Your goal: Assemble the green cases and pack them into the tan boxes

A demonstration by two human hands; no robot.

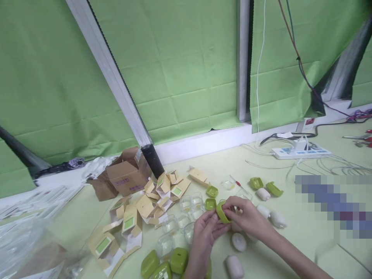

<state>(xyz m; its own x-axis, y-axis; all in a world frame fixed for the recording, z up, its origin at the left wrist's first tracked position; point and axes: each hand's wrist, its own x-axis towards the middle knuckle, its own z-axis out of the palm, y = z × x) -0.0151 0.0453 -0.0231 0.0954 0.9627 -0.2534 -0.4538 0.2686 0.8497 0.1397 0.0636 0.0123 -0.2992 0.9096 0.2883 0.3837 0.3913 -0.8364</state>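
Between my two hands is a small olive-green plastic shell [222,213], tilted so its rim shows. My left hand [204,232] is closed around its left side. The fingers of my right hand [245,215] are bent against its right edge, partly inside; whatever else they may touch is hidden. Just beyond lie two more green shells, one a square green tray [210,204] and one a green cup [212,191]. White rounded pieces surround my right hand, including a round white piece [239,242] and a white cylindrical piece [235,267]. Several green cases [179,260] sit beside my left forearm.
Clear plastic cups [165,245] stand left of my hands. Opened small cartons [132,221] lie farther left, before a brown cardboard box [128,176] and a black cylinder [152,161]. A red-handled screwdriver [238,183] lies behind. A white power strip [302,152] with cables is at back right.
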